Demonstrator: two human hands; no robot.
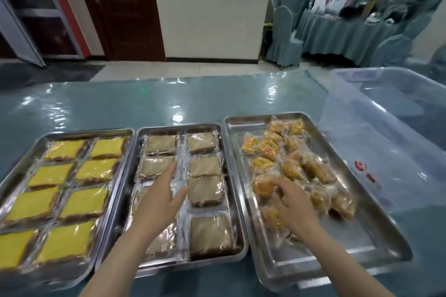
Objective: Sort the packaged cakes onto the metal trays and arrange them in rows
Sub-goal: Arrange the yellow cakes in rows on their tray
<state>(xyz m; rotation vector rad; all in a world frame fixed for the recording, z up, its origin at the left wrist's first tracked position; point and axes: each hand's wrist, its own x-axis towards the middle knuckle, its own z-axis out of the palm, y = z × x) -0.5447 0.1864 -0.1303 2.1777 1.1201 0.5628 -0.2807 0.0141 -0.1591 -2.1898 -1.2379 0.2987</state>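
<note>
Packaged cakes on three metal trays on the tabletop.
Left hand, fingers straight and together, lies over the brown cakes of the middle tray; right hand, fingers spread, touches the heaped cakes in the right tray.

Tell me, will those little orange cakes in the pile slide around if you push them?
Probably. The small orange cakes sit in shiny, crinkly wrappers on the smooth metal tray, so they'd likely slip. They're heaped loosely, so some may tumble. They look light.

The left hand hides a brown cake; far tables blur.
</note>
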